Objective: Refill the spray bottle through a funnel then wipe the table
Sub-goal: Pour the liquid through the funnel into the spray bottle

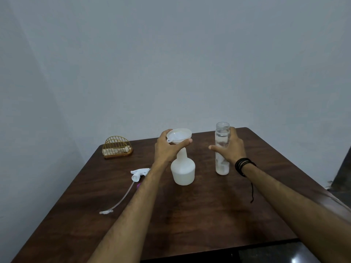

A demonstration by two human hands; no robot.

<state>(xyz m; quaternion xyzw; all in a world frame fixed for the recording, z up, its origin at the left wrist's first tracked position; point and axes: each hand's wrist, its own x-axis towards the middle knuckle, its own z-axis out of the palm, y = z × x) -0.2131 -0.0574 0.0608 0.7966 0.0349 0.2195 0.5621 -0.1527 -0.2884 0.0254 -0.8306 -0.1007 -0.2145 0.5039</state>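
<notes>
Spray bottle [182, 170], white and with its top off, stands upright near the middle of a dark wooden table [190, 215], a little closer to the camera than the other standing things. Both bare forearms reach in from the near edge toward it. To its left, lying flat on the wood, is the white trigger head [139, 173] with its thin dip tube [121, 200] trailing toward the near left; the left forearm passes just over its right end.

A white funnel [179, 136] sits in the bottle's narrow neck. The left hand [168, 148] grips the funnel's bowl, thumb curled along the near side of the rim and fingers wrapped round the far left side.

Right of the bottle, well apart from it, a tall clear plastic bottle [222, 149] stands upright and uncapped, with clear liquid inside. The right hand [230, 148] is wrapped around its middle, thumb pointing left across the front and fingers behind. Dark cord bracelets [244, 166] circle that wrist.

Farther back, near the table's far left corner, stands a small gold wire napkin holder [117, 147], against a plain pale wall [171, 63].
</notes>
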